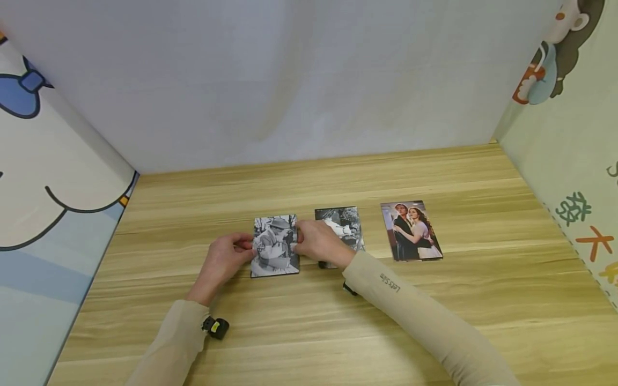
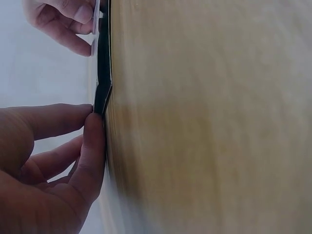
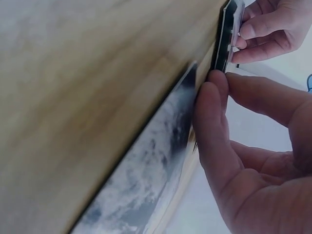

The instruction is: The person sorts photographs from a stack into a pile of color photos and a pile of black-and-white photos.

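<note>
A black-and-white photo card [image 1: 275, 252] lies on the table, showing a figure in a hat. It looks like the top of a small stack, whose dark edge shows in both wrist views. My left hand [image 1: 228, 260] holds its left edge between thumb and fingertip. On the opposite edge my right hand [image 1: 321, 242] pinches it with thumb and forefinger. Partly under the right hand and wrist lies a second black-and-white photo card [image 1: 350, 221]. Farther right is a colour photo card [image 1: 415, 230] of two people embracing, with no hand on it.
The wooden table [image 1: 299, 332] reaches back to a pale cloth wall [image 1: 338, 80]. Printed panels with cartoon figures flank it on the left [image 1: 43, 177] and right [image 1: 555, 161]. A small black device [image 1: 219, 328] is strapped at the left wrist.
</note>
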Tool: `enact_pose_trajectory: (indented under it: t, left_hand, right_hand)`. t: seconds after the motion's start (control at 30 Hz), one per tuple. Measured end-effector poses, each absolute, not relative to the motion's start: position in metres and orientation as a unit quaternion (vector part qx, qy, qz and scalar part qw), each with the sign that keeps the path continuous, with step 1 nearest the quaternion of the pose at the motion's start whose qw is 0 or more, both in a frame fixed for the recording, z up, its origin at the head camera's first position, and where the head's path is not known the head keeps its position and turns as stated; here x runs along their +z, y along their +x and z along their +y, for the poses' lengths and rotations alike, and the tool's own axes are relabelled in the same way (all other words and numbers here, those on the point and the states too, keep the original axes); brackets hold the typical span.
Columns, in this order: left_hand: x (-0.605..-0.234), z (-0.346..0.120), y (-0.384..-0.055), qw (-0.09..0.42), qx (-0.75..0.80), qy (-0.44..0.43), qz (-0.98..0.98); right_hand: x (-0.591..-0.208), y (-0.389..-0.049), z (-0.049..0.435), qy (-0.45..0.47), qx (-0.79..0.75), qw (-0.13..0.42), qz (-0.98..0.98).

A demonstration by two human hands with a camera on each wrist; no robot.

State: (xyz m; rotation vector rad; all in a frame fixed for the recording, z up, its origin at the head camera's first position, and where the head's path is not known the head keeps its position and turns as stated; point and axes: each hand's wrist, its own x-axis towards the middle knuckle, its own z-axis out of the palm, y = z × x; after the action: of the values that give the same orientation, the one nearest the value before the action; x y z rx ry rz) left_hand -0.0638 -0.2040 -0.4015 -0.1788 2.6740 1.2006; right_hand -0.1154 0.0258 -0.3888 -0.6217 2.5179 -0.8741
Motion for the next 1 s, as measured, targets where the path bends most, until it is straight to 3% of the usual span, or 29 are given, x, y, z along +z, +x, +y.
enact_pose_trajectory:
  t: [0.47, 0.73, 1.0]
  left_hand:
    - [-0.399, -0.204, -0.061, 0.108, 0.406, -0.071, 0.905]
    - [-0.399, -0.204, -0.056, 0.086, 0.402, -0.073, 0.908]
    - [-0.387, -0.194, -0.049, 0.056, 0.428, -0.077, 0.899]
  right_hand:
    - [-0.389, -0.114, 0.029, -0.223, -0.319, 0.195, 0.9]
    - [-0.387, -0.107, 0.038, -0.173, -0.378, 0.216, 0.883]
    - [-0.38, -0.103, 0.05, -0.167, -0.419, 0.195, 0.871]
